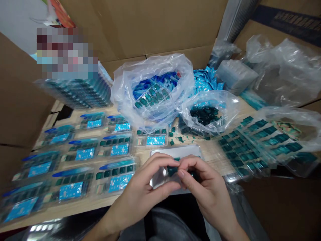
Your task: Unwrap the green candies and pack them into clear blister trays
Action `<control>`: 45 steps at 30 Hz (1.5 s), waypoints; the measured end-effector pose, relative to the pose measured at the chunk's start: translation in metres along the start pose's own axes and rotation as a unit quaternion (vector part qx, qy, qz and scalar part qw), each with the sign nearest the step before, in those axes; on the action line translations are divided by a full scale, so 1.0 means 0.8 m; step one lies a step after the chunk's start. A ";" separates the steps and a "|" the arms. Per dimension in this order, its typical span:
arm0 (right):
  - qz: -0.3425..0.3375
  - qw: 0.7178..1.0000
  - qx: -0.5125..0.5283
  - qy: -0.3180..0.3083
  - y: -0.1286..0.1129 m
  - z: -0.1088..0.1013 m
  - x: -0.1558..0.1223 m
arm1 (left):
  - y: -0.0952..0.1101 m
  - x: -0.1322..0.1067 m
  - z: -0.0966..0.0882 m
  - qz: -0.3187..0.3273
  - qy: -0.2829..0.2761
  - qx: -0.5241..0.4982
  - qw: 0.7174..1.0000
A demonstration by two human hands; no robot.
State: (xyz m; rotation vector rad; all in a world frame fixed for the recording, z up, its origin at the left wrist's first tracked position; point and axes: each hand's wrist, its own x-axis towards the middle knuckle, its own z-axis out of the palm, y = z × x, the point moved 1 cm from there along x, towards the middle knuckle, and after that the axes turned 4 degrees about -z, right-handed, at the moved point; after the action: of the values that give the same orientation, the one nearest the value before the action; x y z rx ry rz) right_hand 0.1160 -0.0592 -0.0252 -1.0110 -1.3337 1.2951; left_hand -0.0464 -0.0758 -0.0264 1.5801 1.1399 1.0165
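Observation:
My left hand (142,190) and my right hand (208,190) meet low in the middle of the view, fingers curled together. Between them they pinch a small dark teal piece (172,171), which is partly hidden by my fingers. A second dark bit shows behind my right fingers, too small to name. Directly beneath my hands lies a shallow silver metal tray (175,151). Scattered teal fragments (175,135) sit on the wooden table (142,154) just beyond the tray.
Rows of clear blister packs with blue cards (85,154) cover the table's left side. Behind them are a plastic bag of blue items (152,87) and a bag of dark teal pieces (204,115). Teal-filled trays (260,144) lie right. Cardboard walls (25,100) surround the table.

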 end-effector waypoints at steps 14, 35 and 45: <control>-0.082 0.988 -0.054 -0.119 0.040 0.022 -0.033 | -0.030 -0.034 -0.011 -0.121 -0.010 -0.183 0.975; 0.016 0.974 -0.224 -0.008 0.033 -0.004 -0.032 | -0.039 -0.007 -0.033 -0.099 0.009 0.135 0.986; 0.036 0.993 -0.107 0.041 0.017 -0.048 -0.026 | -0.046 0.000 -0.036 0.022 0.004 0.263 0.965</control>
State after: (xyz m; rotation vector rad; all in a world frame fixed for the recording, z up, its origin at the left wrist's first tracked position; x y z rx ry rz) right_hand 0.1562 -0.0715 -0.0428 -1.2567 -1.4056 1.1685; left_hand -0.0820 -0.0637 -0.0550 2.0203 1.4676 0.7809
